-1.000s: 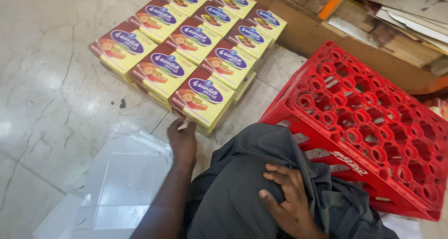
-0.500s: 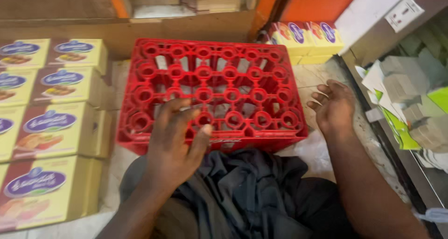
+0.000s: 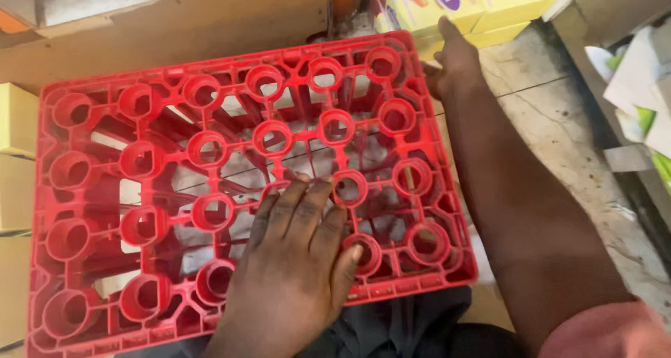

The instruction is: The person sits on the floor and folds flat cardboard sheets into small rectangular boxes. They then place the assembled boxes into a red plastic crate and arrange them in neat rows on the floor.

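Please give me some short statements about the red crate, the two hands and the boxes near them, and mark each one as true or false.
1. The left hand lies flat on the red plastic crate with round holes. True.
2. The right hand holds a glass bottle. False: it holds no bottle; it reaches along the crate's far corner toward the yellow cardboard boxes.
3. The crate's holes are filled with bottles. False: they are empty.
4. The yellow cardboard boxes lie beyond the crate. True.
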